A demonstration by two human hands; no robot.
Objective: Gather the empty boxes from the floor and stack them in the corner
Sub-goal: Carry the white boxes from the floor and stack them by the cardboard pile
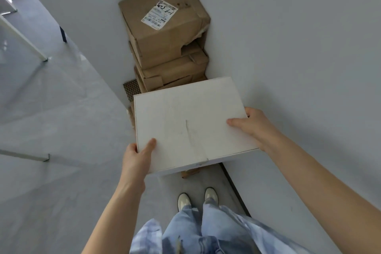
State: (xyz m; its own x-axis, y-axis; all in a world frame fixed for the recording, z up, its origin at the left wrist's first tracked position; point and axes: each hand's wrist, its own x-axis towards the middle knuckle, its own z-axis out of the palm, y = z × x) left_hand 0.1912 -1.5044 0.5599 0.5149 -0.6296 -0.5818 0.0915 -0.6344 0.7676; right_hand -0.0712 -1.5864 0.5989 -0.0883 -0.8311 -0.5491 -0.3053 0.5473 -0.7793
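I hold a flat white box [185,117] level in front of me, above the floor. My left hand [137,156] grips its near left corner, thumb on top. My right hand [252,125] grips its right edge, fingers on the lid. Beyond it, in the corner where two white walls meet, stands a stack of brown cardboard boxes [167,35]. The top brown box carries a white shipping label [159,15] and has a torn right side. The white box hides the bottom of the stack.
A white wall [299,47] runs close along my right, with a dark baseboard. A perforated vent grille [131,88] sits low beside the stack. White table legs [26,41] stand on the grey floor at left. My feet [198,198] are just behind the box.
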